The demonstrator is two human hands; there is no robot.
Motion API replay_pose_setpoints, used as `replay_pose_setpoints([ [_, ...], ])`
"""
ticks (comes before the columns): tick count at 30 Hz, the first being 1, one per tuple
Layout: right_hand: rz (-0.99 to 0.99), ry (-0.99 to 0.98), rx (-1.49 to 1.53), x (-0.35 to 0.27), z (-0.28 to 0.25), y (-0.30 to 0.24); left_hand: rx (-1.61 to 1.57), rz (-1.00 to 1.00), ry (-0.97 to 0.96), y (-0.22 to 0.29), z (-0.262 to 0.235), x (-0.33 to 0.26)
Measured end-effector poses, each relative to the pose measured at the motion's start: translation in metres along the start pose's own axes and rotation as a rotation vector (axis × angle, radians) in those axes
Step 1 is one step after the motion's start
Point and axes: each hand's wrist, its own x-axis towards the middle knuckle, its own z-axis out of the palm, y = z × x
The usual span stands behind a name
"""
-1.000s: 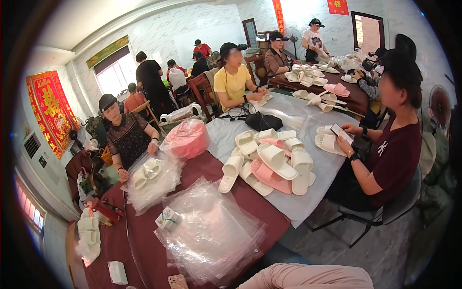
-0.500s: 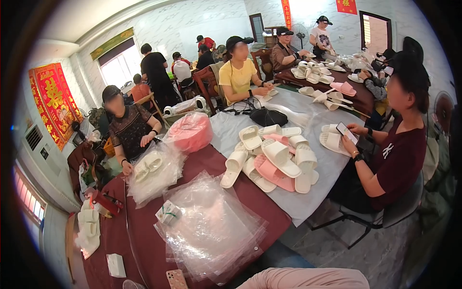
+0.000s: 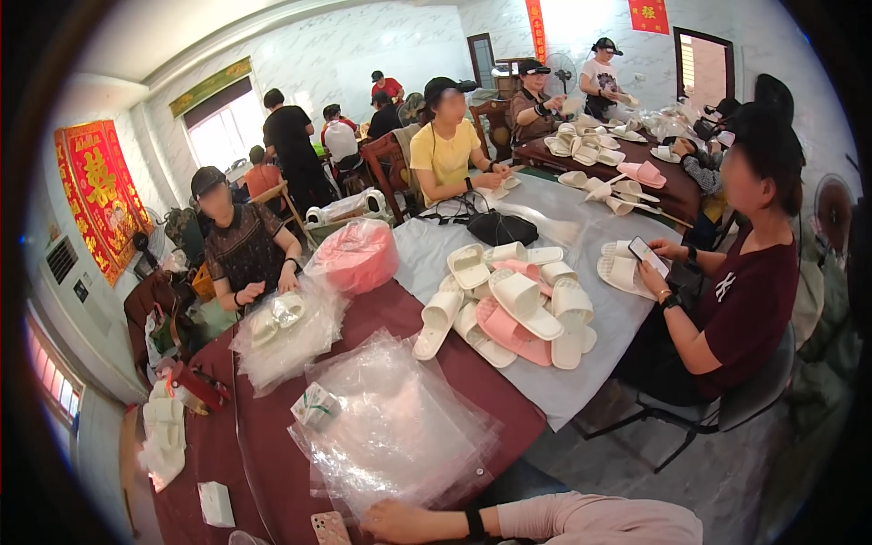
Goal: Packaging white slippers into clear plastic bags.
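My right hand [image 3: 409, 524] comes in at the lower edge, its pink sleeve to the right and a black band on the wrist. It lies at the near edge of a stack of clear plastic bags [image 3: 391, 427], just right of a phone in a patterned pink case [image 3: 330, 529]. The picture's edge cuts the hand off, and how its fingers are set is unclear. My left hand is out of view. On the bags rests a small white and green box [image 3: 315, 405]. Beyond lies a pile of white and pink slippers [image 3: 518, 304] on a pale sheet.
Across the dark red table [image 3: 218, 400], a person handles bagged white slippers [image 3: 277, 318] beside a pink bundle [image 3: 357, 256]. At the right, a seated person holds a phone [image 3: 648, 255]. A white box [image 3: 216, 503] and a red cylinder [image 3: 199, 385] stand at left.
My right hand has come into view at the lower edge, beside the patterned phone. The person across the table has moved one hand onto the bagged slippers.
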Motion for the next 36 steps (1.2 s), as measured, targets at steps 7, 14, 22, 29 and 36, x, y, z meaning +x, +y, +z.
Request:
replay_pose_setpoints([
  [7,0.182,0.314,-0.182,-0.046,0.013,0.073,0.179,0.355,0.049,0.001,0.029,0.067],
  [14,0.186,0.255,-0.173,-0.056,0.021,0.081,0.039,0.464,0.1,0.005,0.038,0.077],
  [22,0.227,0.261,-0.239,-0.06,0.029,0.08,0.043,0.403,0.321,-0.025,0.033,0.057],
  [29,0.249,0.282,-0.243,-0.054,0.025,0.074,0.606,-0.003,0.914,-0.068,0.005,0.057],
  [36,0.278,0.241,-0.268,-0.057,0.031,0.081,0.488,-0.023,0.679,-0.102,0.013,0.071],
])
